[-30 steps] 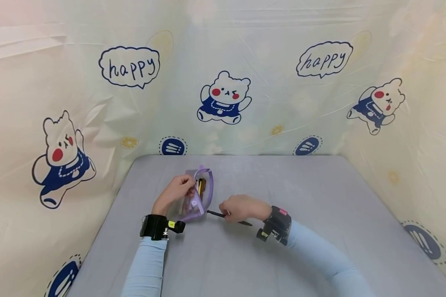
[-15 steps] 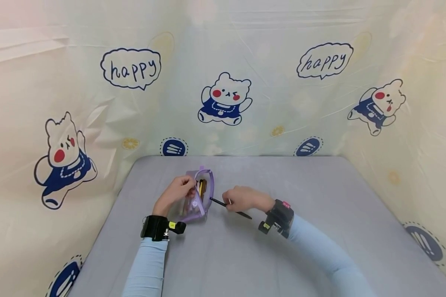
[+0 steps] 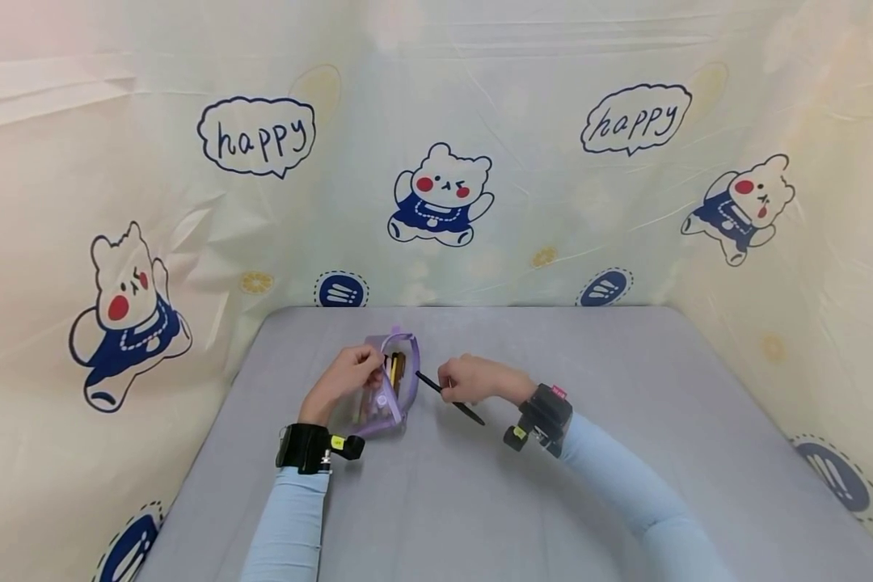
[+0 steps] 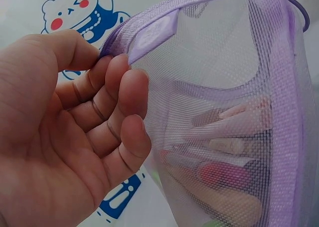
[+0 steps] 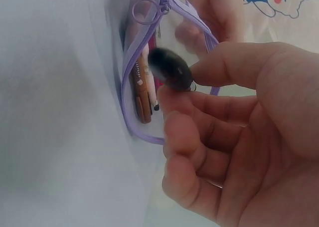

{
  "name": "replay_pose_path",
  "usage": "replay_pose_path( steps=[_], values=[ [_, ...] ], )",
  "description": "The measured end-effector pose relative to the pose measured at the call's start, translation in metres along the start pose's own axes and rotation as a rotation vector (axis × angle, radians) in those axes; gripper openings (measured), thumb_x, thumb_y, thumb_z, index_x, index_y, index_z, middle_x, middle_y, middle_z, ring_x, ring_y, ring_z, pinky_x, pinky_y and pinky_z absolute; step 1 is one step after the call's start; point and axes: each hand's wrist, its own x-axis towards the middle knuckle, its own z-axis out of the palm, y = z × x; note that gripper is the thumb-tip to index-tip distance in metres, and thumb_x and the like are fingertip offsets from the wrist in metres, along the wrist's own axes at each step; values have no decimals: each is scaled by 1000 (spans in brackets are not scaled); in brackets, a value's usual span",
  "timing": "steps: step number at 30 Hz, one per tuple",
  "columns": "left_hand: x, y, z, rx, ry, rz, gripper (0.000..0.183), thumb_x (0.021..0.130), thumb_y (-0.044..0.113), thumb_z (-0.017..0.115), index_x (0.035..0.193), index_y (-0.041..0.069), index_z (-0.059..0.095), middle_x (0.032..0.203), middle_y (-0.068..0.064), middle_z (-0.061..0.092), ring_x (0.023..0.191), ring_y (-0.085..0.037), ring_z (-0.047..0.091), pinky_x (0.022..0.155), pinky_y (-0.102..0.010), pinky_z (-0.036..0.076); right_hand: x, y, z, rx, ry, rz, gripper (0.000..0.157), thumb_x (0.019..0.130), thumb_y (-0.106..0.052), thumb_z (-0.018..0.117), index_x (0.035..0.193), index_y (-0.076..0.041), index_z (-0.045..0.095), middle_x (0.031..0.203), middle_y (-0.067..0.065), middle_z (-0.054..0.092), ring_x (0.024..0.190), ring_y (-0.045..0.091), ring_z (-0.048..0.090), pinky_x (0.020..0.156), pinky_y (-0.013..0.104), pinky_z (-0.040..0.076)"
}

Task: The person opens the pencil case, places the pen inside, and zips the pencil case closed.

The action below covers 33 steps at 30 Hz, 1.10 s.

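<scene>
A purple-trimmed mesh zip pouch [image 3: 384, 409] stands on the table with its mouth open. Its edge is pinched between the thumb and forefinger of my left hand [image 4: 84, 102], the other fingers lying along the mesh. Inside I see a brown pen [image 5: 143, 97] with a clip and several other slim items, partly blurred by the mesh. My right hand [image 3: 474, 380] pinches a slender black pen [image 3: 469, 413], slanted, its far end close to the pouch's right rim. In the right wrist view the black pen's near end [image 5: 172, 70] sits between thumb and forefinger, in front of the pouch opening.
The grey table [image 3: 553, 493] stretches around both hands. Behind it and at the sides hangs a pale curtain [image 3: 524, 194] printed with bears. A zip pull ring [image 5: 145, 12] dangles at one end of the pouch mouth.
My right hand has moved up and away from me with the black pen, which now slants more steeply, its far end higher along the pouch rim. My left hand stays on the pouch.
</scene>
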Motion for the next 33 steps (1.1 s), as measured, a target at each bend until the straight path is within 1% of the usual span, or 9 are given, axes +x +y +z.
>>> replay_pose_path(
  steps=[2, 5, 11, 18, 20, 24, 27, 33],
  values=[
    [0, 1, 1, 1, 0, 4, 28, 102, 19, 48, 88, -2, 59, 80, -8, 61, 70, -17, 57, 66, -30, 52, 0, 2, 0, 40, -3, 3, 10, 95, -19, 58, 91, -13, 64, 72, -2, 60, 54, 9, 55, 52, 24, 47],
    [0, 1, 1, -2, 3, 2, 27, 102, 19, 48, 87, -1, 60, 79, -7, 61, 70, -17, 57, 66, -29, 52, 3, 5, -1, 67, 6, -2, 10, 95, -19, 57, 92, -12, 64, 72, -2, 60, 53, 10, 55, 52, 25, 48],
    [-1, 2, 0, 7, 6, -4, 27, 102, 19, 48, 88, 0, 60, 80, -6, 61, 70, -16, 58, 68, -30, 52, 12, 10, -2, 106, 29, -19, 11, 96, -19, 57, 93, -11, 64, 70, -1, 59, 50, 13, 55, 50, 26, 47],
    [-1, 0, 2, 13, 4, -5, 28, 103, 20, 49, 88, -1, 60, 81, -7, 62, 72, -17, 58, 69, -30, 52, 21, 14, -1, 185, 51, 3, 12, 96, -18, 57, 92, -11, 65, 73, 12, 65, 49, 15, 55, 49, 26, 47],
    [-1, 1, 2, 11, 5, -2, 28, 103, 20, 49, 88, -1, 60, 80, -8, 62, 71, -17, 58, 68, -30, 53, 23, 14, 0, 195, 59, 11, 12, 96, -18, 56, 92, -11, 64, 72, 11, 65, 48, 15, 54, 48, 26, 47],
    [-1, 1, 1, 17, 10, 2, 28, 103, 19, 48, 86, 0, 60, 79, -7, 62, 70, -16, 58, 68, -31, 53, 28, 12, 1, 214, 79, 17, 12, 96, -19, 56, 93, -10, 64, 65, 4, 61, 47, 14, 54, 48, 26, 46],
    [-1, 1, 1, 25, 13, -2, 28, 103, 20, 48, 85, 1, 60, 78, -6, 61, 69, -16, 58, 67, -32, 53, 30, 12, 2, 236, 90, 20, 12, 96, -17, 57, 93, -9, 64, 62, 0, 58, 47, 14, 53, 47, 26, 45],
    [-1, 1, 1, 21, 14, -2, 28, 102, 20, 48, 84, 2, 59, 78, -6, 61, 69, -17, 58, 67, -32, 53, 36, 12, 4, 260, 102, 19, 14, 96, -17, 55, 92, -8, 65, 60, 0, 58, 46, 12, 52, 48, 28, 47]
  ],
)
